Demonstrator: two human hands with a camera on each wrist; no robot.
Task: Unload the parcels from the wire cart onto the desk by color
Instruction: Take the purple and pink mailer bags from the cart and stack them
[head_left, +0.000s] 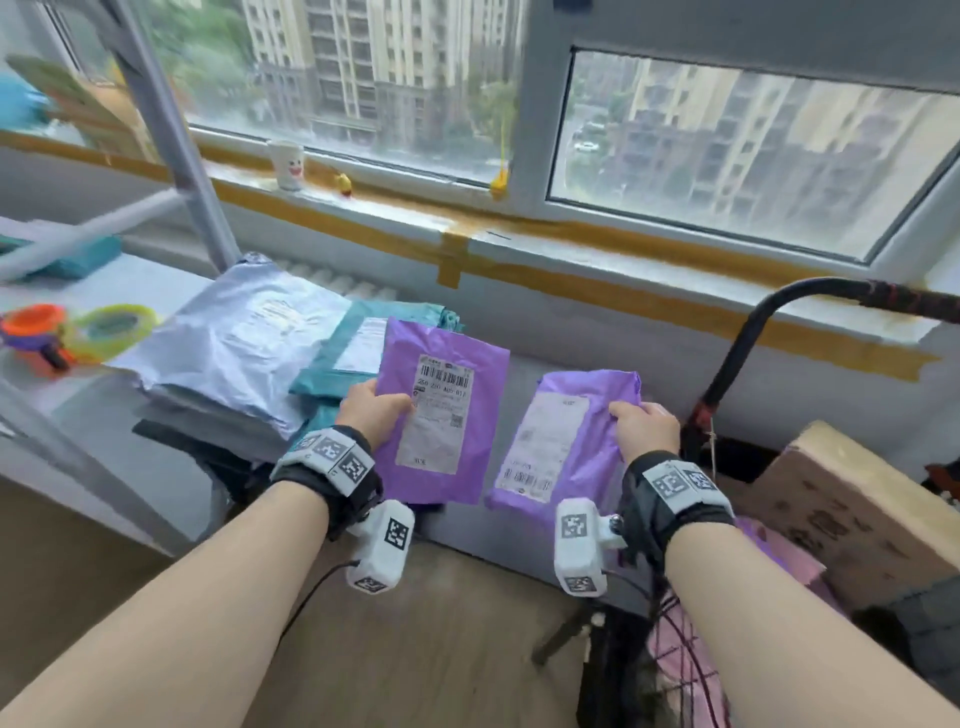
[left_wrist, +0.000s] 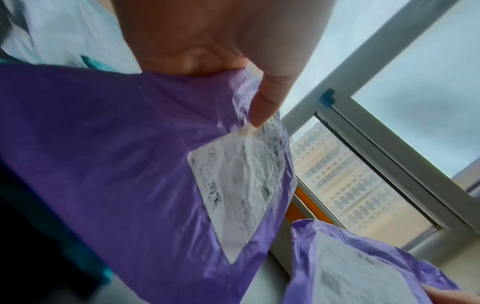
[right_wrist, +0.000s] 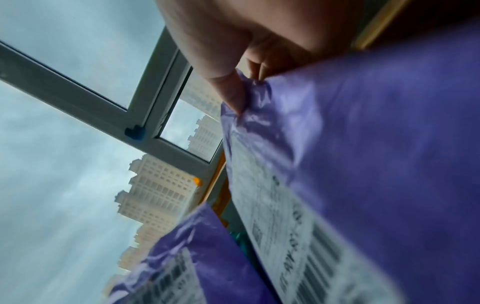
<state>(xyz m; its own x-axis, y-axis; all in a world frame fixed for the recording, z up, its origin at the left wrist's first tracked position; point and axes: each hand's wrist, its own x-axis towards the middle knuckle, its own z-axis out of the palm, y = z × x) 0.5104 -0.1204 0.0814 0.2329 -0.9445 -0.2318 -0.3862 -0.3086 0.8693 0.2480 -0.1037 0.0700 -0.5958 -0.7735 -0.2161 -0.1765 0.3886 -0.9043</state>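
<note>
Parcels, listed left to right. White parcel: lies on the desk, far left of the sorted lot. Teal parcel: just beside it, partly under its edge. Left purple parcel: held off the desk by the left hand, thumb on the label, fingers curled beneath. Right purple parcel: pinched at its right edge by the right hand. Cart: lower right, a pink parcel left inside its wires, a brown box beside it.

Step judged in hand: carrying the purple pair across to the desk. Next move calls for a fresh spot right of the teal one, both purples together, apart from the other colours.

Head view alone shows desk, cart and sorted parcels. Left wrist view shows the thumb creasing the label; right wrist view shows the thumb bunching the film.
</note>
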